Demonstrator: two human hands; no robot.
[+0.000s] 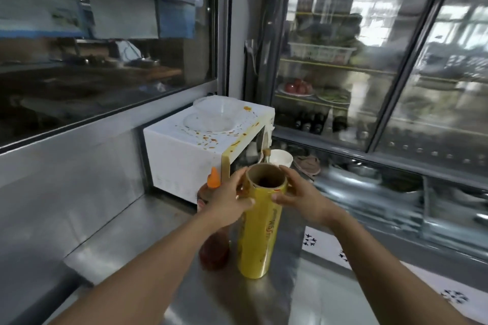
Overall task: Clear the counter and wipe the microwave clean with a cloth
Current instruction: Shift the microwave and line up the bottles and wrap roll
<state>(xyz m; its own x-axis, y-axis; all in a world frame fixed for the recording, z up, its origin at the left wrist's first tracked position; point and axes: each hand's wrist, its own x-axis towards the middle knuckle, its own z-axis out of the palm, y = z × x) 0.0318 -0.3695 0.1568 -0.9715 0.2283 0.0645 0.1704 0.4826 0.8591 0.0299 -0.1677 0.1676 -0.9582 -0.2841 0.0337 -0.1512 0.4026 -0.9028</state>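
Note:
A tall yellow roll of cling film [257,235] stands upright on the steel counter [264,298]. My left hand [226,199] and my right hand [301,196] both grip its cardboard top from either side. Just left of the roll stands a red sauce squeeze bottle [213,248] with an orange cap, partly hidden by my left forearm. Behind them sits a white microwave [184,161], its top spattered with orange sauce. Clear plastic bowls [212,116] rest on the microwave's top. No cloth shows.
A white cup [281,157] and a small bottle stand behind the roll beside the microwave. A patterned white mat [324,245] lies on the counter at right. A glass-door fridge [369,60] fills the right side; a window and steel wall are at left.

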